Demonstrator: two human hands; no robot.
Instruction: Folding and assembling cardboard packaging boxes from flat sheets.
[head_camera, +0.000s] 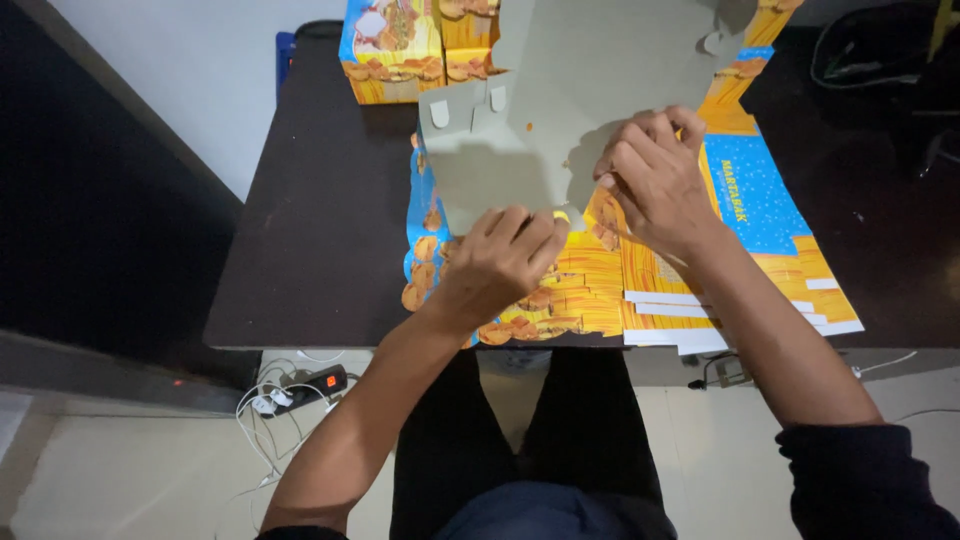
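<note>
dark table (310, 250) | white wall (200, 70) | pale tiled floor (150, 480) | power strip (315, 382)

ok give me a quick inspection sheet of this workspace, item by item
surface: dark table, largely covered on its right side by flat printed cardboard
job's things: unfolded grey-backed box blank raised over a stack of flat yellow-and-blue box blanks; folded boxes at the far edge
clutter: nothing seen
grippers: left hand in a closed grip on the blank's near edge; right hand pinching its right flap
cables: power strip with white cables on the floor, another cable below the table's right edge
surroundings: pale wall, tiled floor, dark bag at far right
</note>
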